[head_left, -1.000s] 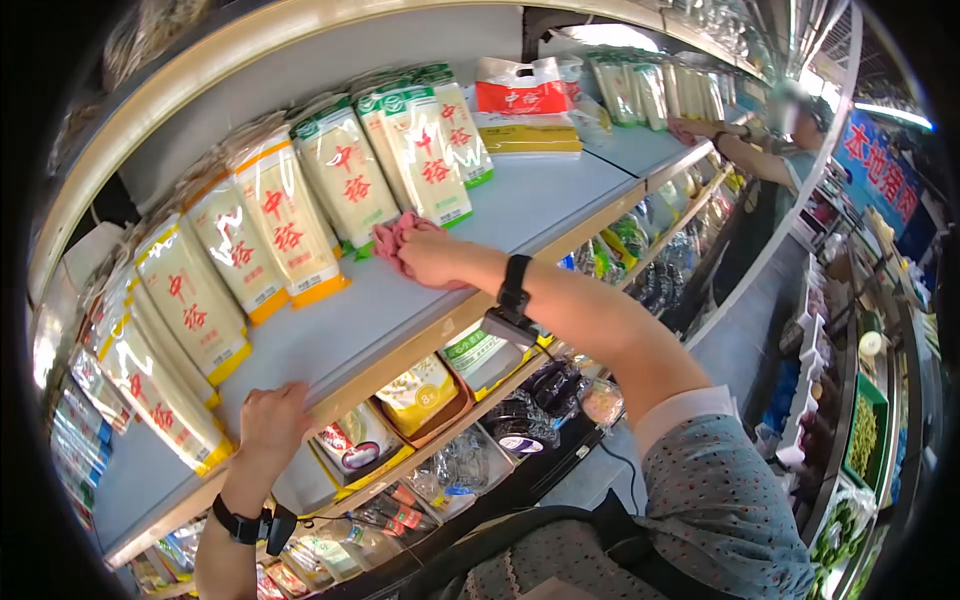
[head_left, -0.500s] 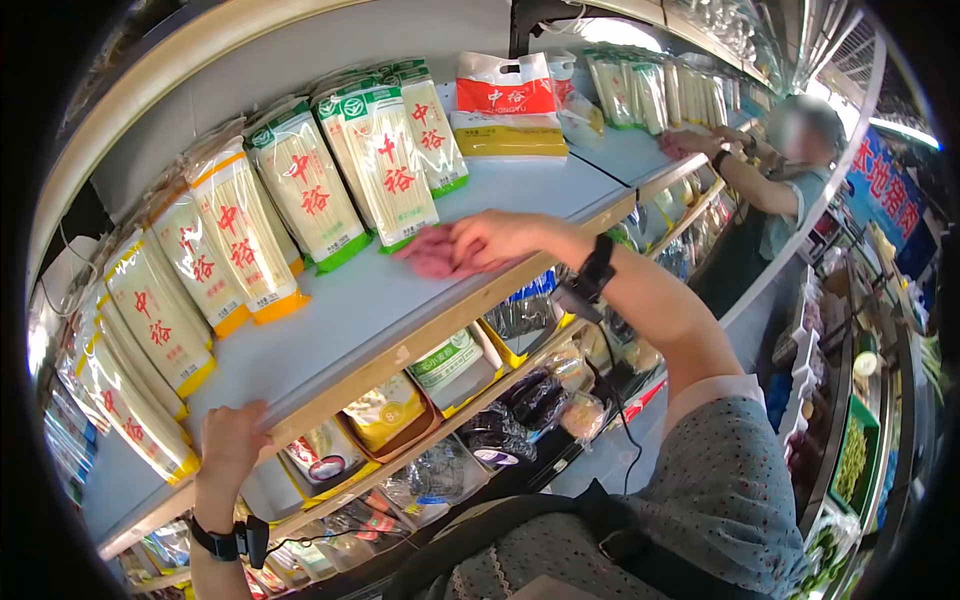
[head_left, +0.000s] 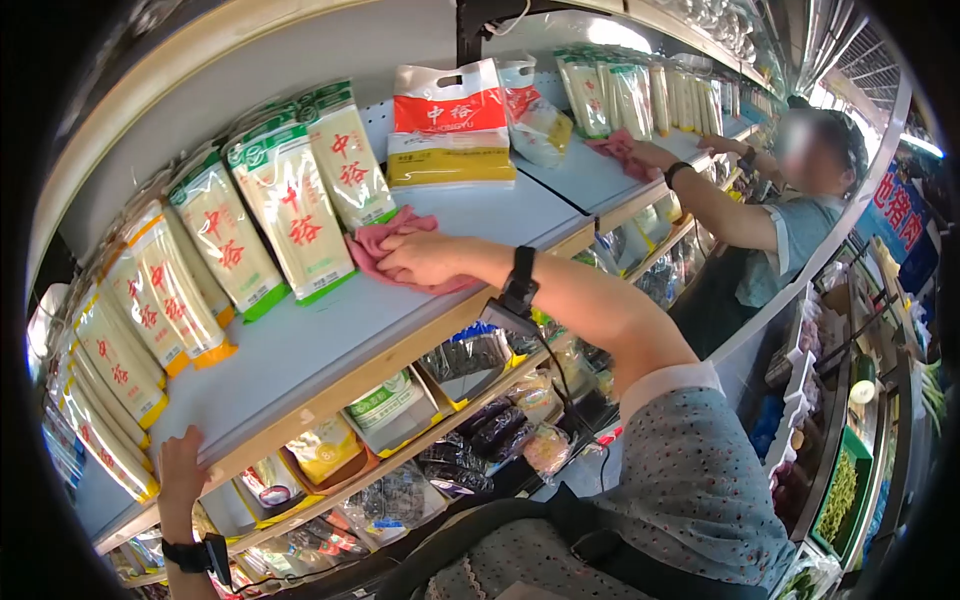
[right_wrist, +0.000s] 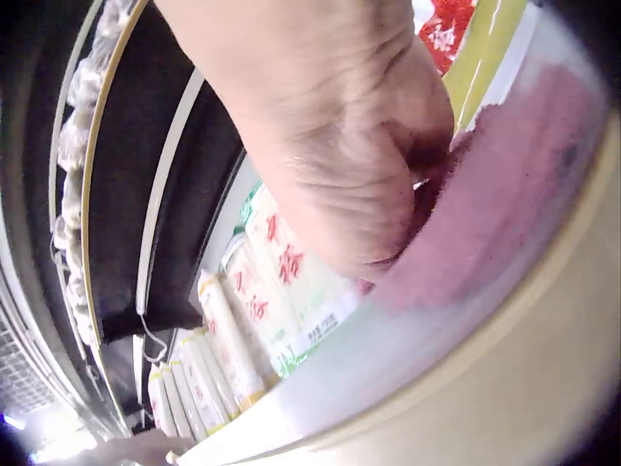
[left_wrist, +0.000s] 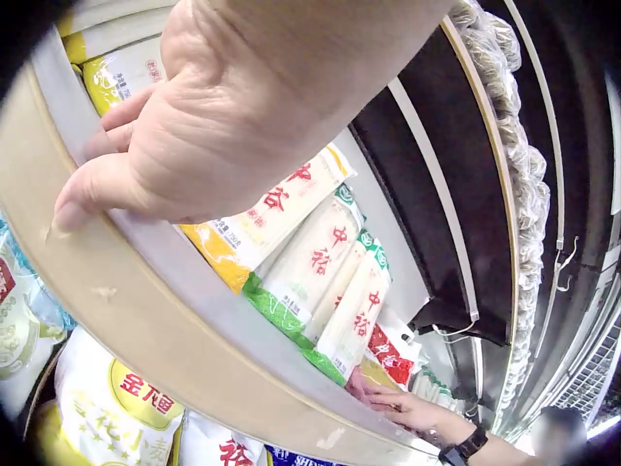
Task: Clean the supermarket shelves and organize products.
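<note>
Packets (head_left: pixel 115 365) with yellow ends lean at the far left of the shelf (head_left: pixel 290 350). Beside their lower ends, the left hand (head_left: pixel 182 470) rests on the front edge (head_left: pixel 330 402), grasping nothing; it should serve as a steady brace. Next, green-ended packets (head_left: pixel 295 215) lean close to the pink cloth (head_left: pixel 368 247); contact cannot be confirmed. For sound wiping, spread the cloth flatter, press evenly and avoid nudging the packets. The cloth lies on the shelf, bunched beneath and around the right hand (head_left: pixel 430 258), which grips it. Behind that hand stands a bag (head_left: pixel 450 125).
</note>
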The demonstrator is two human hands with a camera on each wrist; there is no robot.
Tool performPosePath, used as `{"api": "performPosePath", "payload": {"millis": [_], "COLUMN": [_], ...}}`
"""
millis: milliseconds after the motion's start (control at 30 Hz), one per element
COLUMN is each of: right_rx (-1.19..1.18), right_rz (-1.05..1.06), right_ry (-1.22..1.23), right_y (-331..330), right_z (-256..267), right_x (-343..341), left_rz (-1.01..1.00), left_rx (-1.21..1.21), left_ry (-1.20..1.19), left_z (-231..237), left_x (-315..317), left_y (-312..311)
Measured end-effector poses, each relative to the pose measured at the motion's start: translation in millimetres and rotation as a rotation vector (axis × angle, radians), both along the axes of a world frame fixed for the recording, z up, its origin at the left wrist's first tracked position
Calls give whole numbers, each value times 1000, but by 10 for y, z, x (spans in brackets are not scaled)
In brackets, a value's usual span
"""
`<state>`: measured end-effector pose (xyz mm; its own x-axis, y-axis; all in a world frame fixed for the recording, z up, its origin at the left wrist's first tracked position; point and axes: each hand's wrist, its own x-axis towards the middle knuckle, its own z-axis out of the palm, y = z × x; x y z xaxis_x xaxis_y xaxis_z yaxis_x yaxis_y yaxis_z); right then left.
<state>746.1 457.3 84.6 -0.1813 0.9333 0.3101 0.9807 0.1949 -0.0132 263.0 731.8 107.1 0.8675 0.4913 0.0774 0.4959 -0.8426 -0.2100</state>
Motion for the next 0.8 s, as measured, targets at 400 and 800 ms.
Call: {"api": "performPosePath", "payload": {"millis": [400,800], "right_rx": [-279,713], "right_rz": [-962,-785], "right_ry": [-47,40], "right_y": [-985,497], "right_z": [800,1420], "right_x": [945,1883], "left_rz": [65,75], "left_rx": [8,15], "left_ry": [-3,33], "left_z": [-40,-14], "left_x": [-17,-30], "left_y": [-8,-82]}}
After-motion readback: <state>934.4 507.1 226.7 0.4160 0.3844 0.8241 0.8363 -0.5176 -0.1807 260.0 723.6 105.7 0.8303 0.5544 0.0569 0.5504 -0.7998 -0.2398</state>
